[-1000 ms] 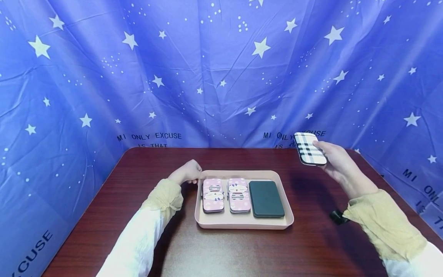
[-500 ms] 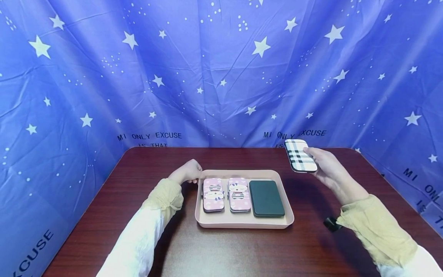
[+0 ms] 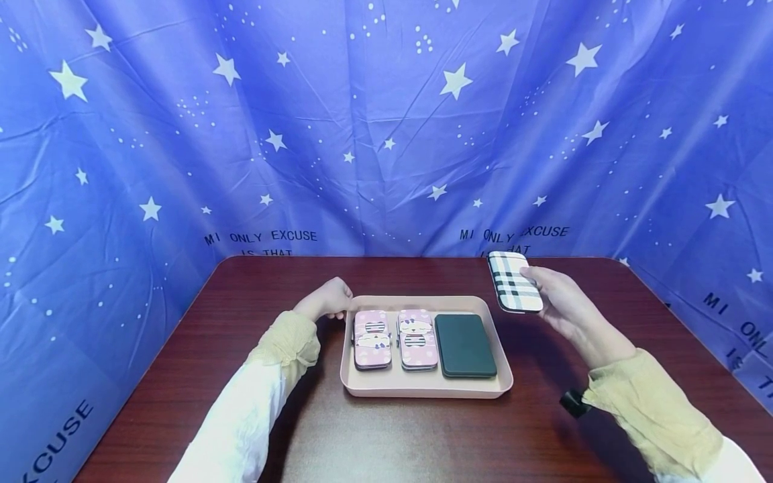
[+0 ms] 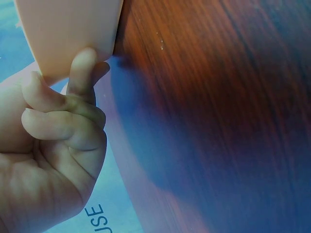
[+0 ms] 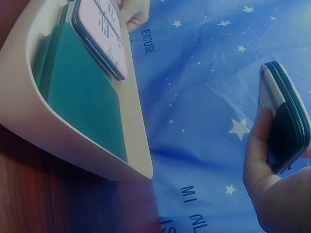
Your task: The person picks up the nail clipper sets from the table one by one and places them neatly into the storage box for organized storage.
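Observation:
My right hand [image 3: 569,305] holds a plaid case [image 3: 515,282], white with black and grey bands, in the air to the right of the tray. Its thumb lies on the plaid face, and the right wrist view shows the case's dark edge [image 5: 291,109]. At the far left corner of the beige tray [image 3: 423,390], my left hand [image 3: 331,297] pinches the rim, one finger against the outer wall [image 4: 77,29]. Inside the tray lie two pink cat-print cases [image 3: 372,340] [image 3: 417,340] side by side, with a flat dark green case [image 3: 466,345] at their right.
The tray stands on a dark red-brown wooden table [image 3: 386,439]. A blue curtain [image 3: 362,168] with white stars hangs behind the table and along both sides. A small black object [image 3: 574,403] shows beside the right cuff.
My right hand has moved left and downward with the plaid case, closer to the tray. The left hand and the cases in the tray have stayed in place.

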